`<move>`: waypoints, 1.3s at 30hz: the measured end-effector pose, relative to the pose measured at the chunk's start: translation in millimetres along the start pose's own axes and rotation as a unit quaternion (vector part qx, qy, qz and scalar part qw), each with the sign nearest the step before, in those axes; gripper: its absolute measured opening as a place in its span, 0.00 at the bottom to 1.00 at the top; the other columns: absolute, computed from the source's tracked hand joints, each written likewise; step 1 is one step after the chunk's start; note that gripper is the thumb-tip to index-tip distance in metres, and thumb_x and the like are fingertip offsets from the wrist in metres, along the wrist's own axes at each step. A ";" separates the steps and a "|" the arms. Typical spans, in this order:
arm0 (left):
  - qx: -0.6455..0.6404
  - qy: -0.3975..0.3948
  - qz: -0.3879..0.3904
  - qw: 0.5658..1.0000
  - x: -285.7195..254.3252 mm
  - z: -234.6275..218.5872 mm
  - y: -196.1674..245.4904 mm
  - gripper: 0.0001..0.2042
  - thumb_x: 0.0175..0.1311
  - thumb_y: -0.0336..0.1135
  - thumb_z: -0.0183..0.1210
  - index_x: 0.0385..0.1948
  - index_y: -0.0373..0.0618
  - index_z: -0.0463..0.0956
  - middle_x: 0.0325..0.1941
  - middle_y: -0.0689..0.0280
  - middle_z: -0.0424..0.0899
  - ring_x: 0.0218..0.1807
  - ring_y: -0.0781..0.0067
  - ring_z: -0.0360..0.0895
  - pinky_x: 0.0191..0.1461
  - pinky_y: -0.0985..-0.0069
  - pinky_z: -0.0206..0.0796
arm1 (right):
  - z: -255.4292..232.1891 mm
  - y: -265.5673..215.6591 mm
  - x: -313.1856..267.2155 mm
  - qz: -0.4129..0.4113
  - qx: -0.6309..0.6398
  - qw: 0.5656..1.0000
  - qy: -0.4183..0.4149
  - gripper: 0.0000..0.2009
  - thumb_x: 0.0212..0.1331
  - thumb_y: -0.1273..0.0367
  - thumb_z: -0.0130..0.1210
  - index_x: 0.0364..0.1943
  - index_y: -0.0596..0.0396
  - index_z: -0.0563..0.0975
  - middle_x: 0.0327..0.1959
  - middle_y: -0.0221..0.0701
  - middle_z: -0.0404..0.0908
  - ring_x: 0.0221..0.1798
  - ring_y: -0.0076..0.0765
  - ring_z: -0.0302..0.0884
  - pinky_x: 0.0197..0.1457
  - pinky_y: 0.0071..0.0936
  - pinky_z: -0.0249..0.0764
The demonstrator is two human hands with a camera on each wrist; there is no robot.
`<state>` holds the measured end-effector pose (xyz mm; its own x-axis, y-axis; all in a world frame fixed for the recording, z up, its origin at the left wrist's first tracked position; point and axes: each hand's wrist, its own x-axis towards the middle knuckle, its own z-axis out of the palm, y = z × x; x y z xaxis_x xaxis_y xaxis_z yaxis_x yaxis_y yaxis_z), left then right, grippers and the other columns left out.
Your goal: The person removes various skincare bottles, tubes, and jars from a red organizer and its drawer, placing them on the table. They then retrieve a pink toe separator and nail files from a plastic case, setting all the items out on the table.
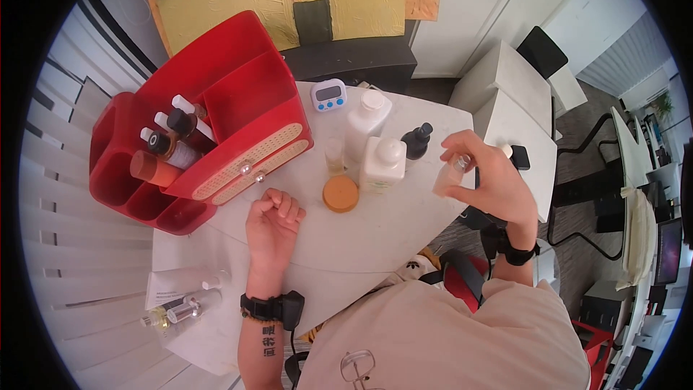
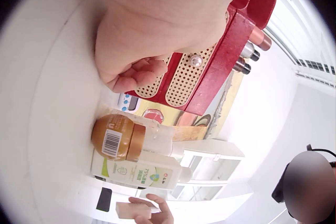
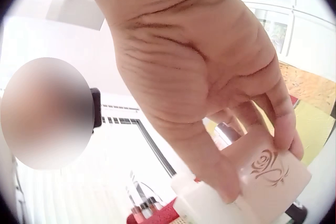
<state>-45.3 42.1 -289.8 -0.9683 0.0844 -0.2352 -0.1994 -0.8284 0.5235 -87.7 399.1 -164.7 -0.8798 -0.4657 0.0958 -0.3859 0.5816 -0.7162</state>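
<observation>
Between thumb and fingertips my right hand (image 1: 499,182) pinches a small pale-pink bottle (image 3: 275,179), raised off the table's right side. A rose print shows on its face in the right wrist view. My left hand (image 1: 274,230) rests on the white table with loosely curled fingers and holds nothing. Nearby, the red organizer (image 1: 245,112) stands with its knobbed drawers facing that hand. An amber jar with an orange-brown lid (image 1: 341,194) stands between the hands. Behind it are a clear container (image 1: 334,156), two white bottles (image 1: 382,165) and a black bottle (image 1: 416,142).
Several bottles (image 1: 172,148) stand in the organizer's compartments. A white timer (image 1: 329,95) sits toward the back of the table (image 1: 325,245). A tube and clear bottles (image 1: 189,307) lie at the near left. A painting (image 1: 238,7) stands behind the table.
</observation>
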 end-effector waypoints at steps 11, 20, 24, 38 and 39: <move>0.029 -0.062 0.050 0.996 2.1 -15.6 -7.5 0.07 0.64 0.27 0.53 0.28 0.49 0.64 0.26 0.71 0.63 0.32 0.73 0.64 0.45 0.74 0.62 | 37.9 31.9 30.5 0.051 -0.070 0.991 0.098 0.25 0.49 0.74 0.71 0.53 0.55 0.73 0.43 0.41 0.83 0.47 0.47 0.83 0.49 0.37 0.79; -0.003 -0.020 0.033 0.999 -0.9 -8.8 -5.1 0.04 0.57 0.24 0.49 0.31 0.45 0.66 0.28 0.68 0.67 0.33 0.71 0.65 0.45 0.73 0.61 | 39.4 49.0 44.4 0.074 -0.060 0.993 0.069 0.30 0.41 0.77 0.74 0.54 0.54 0.75 0.47 0.34 0.84 0.45 0.38 0.81 0.45 0.33 0.79; -0.028 -0.018 0.045 0.998 0.5 -13.6 -7.6 0.03 0.59 0.24 0.48 0.32 0.43 0.67 0.27 0.66 0.70 0.32 0.71 0.68 0.43 0.72 0.64 | 26.4 31.2 37.9 0.041 -0.106 0.991 0.068 0.34 0.43 0.80 0.71 0.61 0.54 0.75 0.56 0.38 0.80 0.53 0.40 0.80 0.50 0.34 0.78; 0.243 -0.065 0.085 0.964 -54.4 53.4 18.5 0.05 0.58 0.19 0.48 0.28 0.44 0.69 0.29 0.70 0.71 0.35 0.76 0.68 0.44 0.77 0.62 | 45.7 -140.2 89.9 -0.465 0.168 0.847 0.196 0.03 0.29 0.77 0.47 0.11 0.57 0.66 0.14 0.29 0.64 0.16 0.31 0.58 0.21 0.25 0.48; 0.252 -0.061 0.089 0.962 -70.9 75.5 33.4 0.05 0.58 0.19 0.48 0.28 0.44 0.69 0.29 0.70 0.71 0.35 0.76 0.68 0.44 0.77 0.62 | 46.9 -152.3 93.9 -0.468 0.193 0.842 0.190 0.04 0.27 0.76 0.47 0.12 0.56 0.64 0.14 0.29 0.61 0.16 0.34 0.56 0.21 0.26 0.49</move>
<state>5.3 50.2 -193.8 -0.9982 0.0563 -0.0223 -0.0460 -0.4647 0.8843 -98.5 235.5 -79.0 -0.2949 -0.3102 0.9038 -0.9046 -0.2142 -0.3686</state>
